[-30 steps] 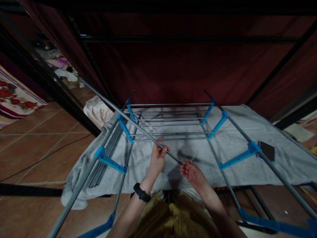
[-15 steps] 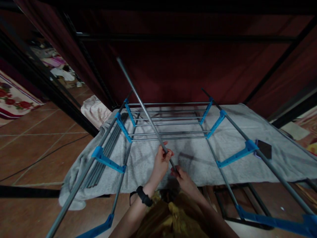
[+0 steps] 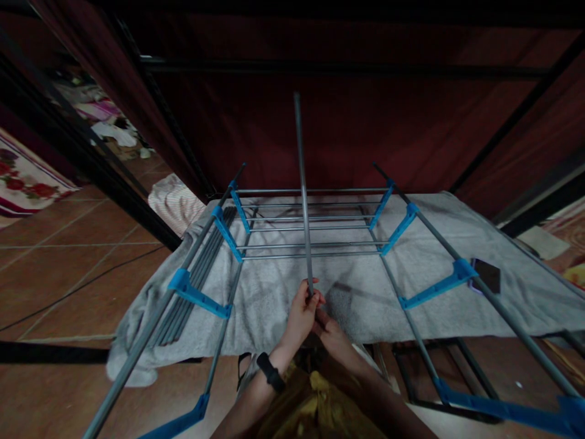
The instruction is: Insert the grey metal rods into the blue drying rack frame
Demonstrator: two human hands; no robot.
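Note:
A long grey metal tube point(image 3: 303, 189) points up and away from me, nearly upright in the view. Near its lower end my left hand point(image 3: 301, 311) is closed around it, with a black band point(image 3: 270, 372) on that wrist. My right hand point(image 3: 333, 335) is closed just below, at the tube's bottom end; its fingertips are partly hidden behind my left hand. Around both hands stands a rack frame of grey poles point(image 3: 395, 280) with blue plastic brackets point(image 3: 201, 297). Several thin rods point(image 3: 315, 245) span the far brackets, behind the held tube.
A grey blanket point(image 3: 274, 305) covers the surface under the frame. Several loose tubes point(image 3: 194, 280) lie at its left, and a phone point(image 3: 485, 275) rests at the right. Black metal posts point(image 3: 150, 213) and a dark red curtain point(image 3: 411, 128) stand behind. A cable point(image 3: 86, 283) crosses the tiled floor.
The held tube has swung from leaning left to almost straight ahead, its far end moving right. My hands have come closer together and slightly lower.

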